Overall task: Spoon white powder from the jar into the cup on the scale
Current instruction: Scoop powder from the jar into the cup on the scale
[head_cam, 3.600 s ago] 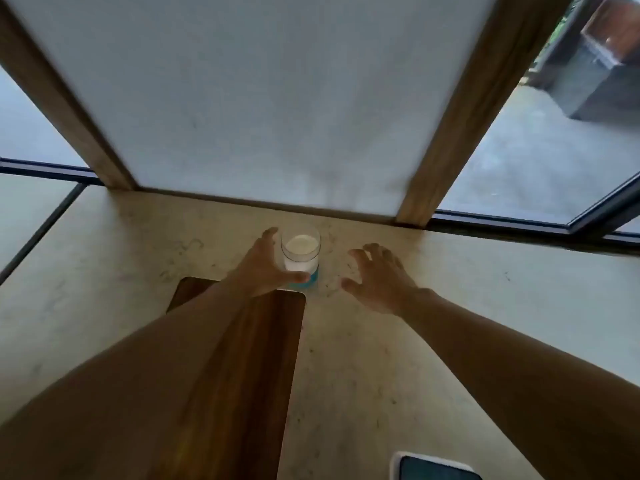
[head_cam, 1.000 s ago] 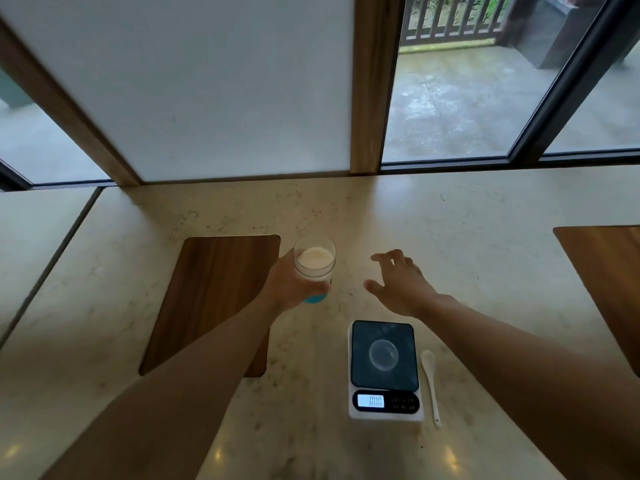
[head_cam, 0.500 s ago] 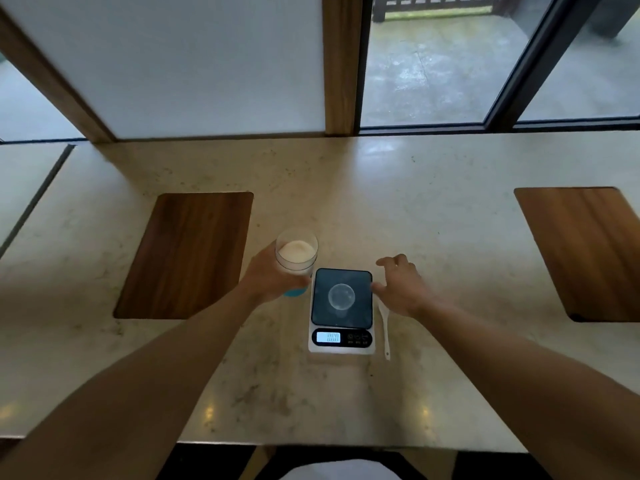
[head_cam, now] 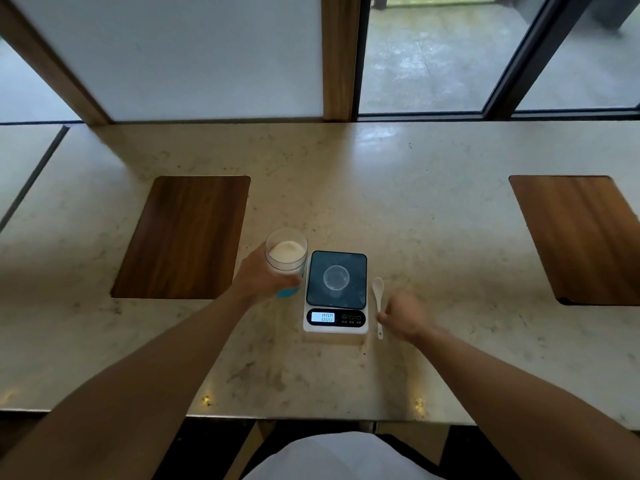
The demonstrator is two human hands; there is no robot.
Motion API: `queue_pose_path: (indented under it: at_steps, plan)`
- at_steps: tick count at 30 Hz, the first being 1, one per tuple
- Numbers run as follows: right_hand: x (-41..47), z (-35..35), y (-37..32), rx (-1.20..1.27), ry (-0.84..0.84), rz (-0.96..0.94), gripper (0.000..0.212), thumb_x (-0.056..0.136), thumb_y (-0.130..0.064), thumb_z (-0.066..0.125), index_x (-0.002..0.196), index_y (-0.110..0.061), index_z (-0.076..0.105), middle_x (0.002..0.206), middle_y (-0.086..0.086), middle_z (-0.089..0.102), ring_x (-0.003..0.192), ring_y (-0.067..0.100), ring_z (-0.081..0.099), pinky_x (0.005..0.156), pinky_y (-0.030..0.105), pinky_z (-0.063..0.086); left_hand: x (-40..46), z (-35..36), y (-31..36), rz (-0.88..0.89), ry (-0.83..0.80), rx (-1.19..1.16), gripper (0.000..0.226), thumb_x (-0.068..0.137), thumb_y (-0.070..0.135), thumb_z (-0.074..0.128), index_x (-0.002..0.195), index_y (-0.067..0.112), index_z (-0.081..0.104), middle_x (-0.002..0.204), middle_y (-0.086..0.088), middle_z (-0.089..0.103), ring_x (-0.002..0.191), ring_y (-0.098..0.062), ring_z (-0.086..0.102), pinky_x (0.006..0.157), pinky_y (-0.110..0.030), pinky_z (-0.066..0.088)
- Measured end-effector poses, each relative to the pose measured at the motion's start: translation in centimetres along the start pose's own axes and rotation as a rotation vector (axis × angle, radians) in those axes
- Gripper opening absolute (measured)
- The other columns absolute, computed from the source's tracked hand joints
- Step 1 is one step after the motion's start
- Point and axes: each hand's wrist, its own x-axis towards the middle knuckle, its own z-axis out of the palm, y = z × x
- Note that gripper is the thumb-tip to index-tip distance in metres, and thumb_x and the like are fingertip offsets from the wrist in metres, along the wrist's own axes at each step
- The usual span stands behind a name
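My left hand grips a clear jar of white powder with a blue base, held just left of the scale. The digital scale has a dark platform and a lit display. A small clear cup stands in the middle of its platform. A white spoon lies on the counter right of the scale, bowl pointing away from me. My right hand is at the spoon's handle, fingers curled and touching it; whether it grips the handle is unclear.
The pale stone counter runs wide, its front edge near my body. Dark wooden boards are set in at the left and at the right. A white panel and windows stand behind the counter.
My left hand brought the jar from the back of the counter to beside the scale. My right hand dropped from the scale's right edge down to the spoon handle.
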Motion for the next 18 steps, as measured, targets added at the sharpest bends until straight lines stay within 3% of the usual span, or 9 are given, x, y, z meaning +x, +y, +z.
queue_pose_path:
  at_steps: [6, 11, 18]
  plan:
    - [-0.5, 1.3, 0.5, -0.003, 0.027, 0.020, 0.034, 0.085, -0.033, 0.069, 0.058, -0.017, 0.055, 0.052, -0.002, 0.050, 0.044, 0.012, 0.043, 0.046, 0.026, 0.036, -0.8, 0.1, -0.6, -0.003, -0.018, 0.007, 0.075, 0.062, 0.034, 0.089, 0.128, 0.031, 0.053, 0.115, 0.008, 0.065, 0.107, -0.018, 0.063, 0.097, -0.040, 0.054]
    - [-0.7, 1.7, 0.6, -0.002, -0.009, 0.041, 0.025, 0.087, -0.034, 0.067, 0.073, -0.013, 0.068, 0.066, 0.002, 0.065, 0.062, 0.018, 0.063, 0.061, 0.035, 0.054, -1.2, 0.2, -0.8, -0.022, -0.013, 0.006, 0.074, 0.062, 0.034, 0.090, 0.127, 0.030, 0.054, 0.114, 0.007, 0.066, 0.107, -0.019, 0.063, 0.096, -0.040, 0.054]
    - [-0.5, 2.1, 1.0, 0.008, -0.008, 0.031, 0.026, 0.085, -0.030, 0.067, 0.067, -0.011, 0.069, 0.062, 0.004, 0.065, 0.056, 0.018, 0.059, 0.058, 0.033, 0.052, -1.3, 0.2, -1.1, -0.033, -0.027, 0.007, 0.075, 0.061, 0.035, 0.090, 0.127, 0.031, 0.054, 0.113, 0.008, 0.065, 0.105, -0.017, 0.063, 0.096, -0.041, 0.054]
